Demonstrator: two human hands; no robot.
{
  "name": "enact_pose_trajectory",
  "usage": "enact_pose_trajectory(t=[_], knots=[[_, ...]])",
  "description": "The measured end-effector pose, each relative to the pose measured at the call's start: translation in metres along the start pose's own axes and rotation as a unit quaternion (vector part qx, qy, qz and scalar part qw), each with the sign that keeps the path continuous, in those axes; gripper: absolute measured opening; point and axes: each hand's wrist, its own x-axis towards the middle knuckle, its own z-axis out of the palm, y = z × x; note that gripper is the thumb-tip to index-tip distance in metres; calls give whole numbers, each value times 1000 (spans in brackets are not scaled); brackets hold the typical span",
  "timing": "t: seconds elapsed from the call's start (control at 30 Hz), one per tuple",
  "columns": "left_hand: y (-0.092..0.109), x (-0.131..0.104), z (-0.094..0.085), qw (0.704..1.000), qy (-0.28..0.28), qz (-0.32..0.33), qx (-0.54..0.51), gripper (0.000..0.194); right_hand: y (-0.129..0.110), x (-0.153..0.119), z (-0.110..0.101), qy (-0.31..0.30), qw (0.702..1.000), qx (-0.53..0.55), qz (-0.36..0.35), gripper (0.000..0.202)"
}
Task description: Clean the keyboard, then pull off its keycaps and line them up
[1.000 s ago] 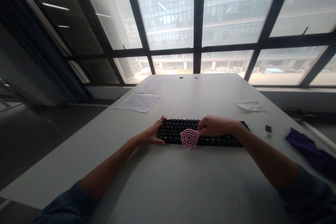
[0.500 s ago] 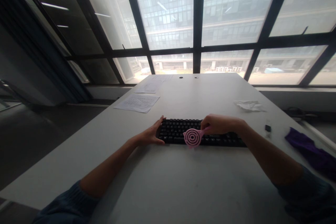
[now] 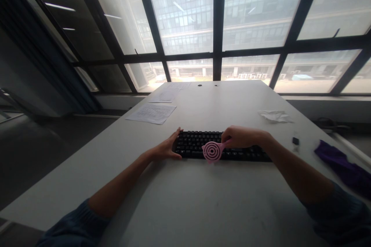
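A black keyboard (image 3: 199, 139) lies across the white table (image 3: 203, 204). At its left end is my left hand (image 3: 168, 147), thumb and fingers spread around the edge and gripping it. My right hand (image 3: 238, 136) is closed on the handle of a pink brush (image 3: 212, 151) with a round, ring-patterned head. The brush head is over the keyboard's front edge, near its middle. My right hand and forearm hide part of the keyboard's right side.
Printed papers (image 3: 153, 113) lie at the back left. To the right are a crumpled white tissue (image 3: 275, 116), a small black object (image 3: 295, 141) and a purple cloth (image 3: 339, 162). Large windows (image 3: 188, 11) stand behind the table.
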Motion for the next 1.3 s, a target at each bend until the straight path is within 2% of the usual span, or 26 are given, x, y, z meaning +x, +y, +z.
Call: enact_pose_trajectory(t=[0.93, 1.3], knots=[[0, 1, 1, 1000, 9, 7, -1, 134, -6, 17, 21, 53, 995, -46, -67, 25], [-10, 2, 2, 1000, 8, 22, 2, 133, -13, 24, 30, 65, 991, -63, -96, 30]])
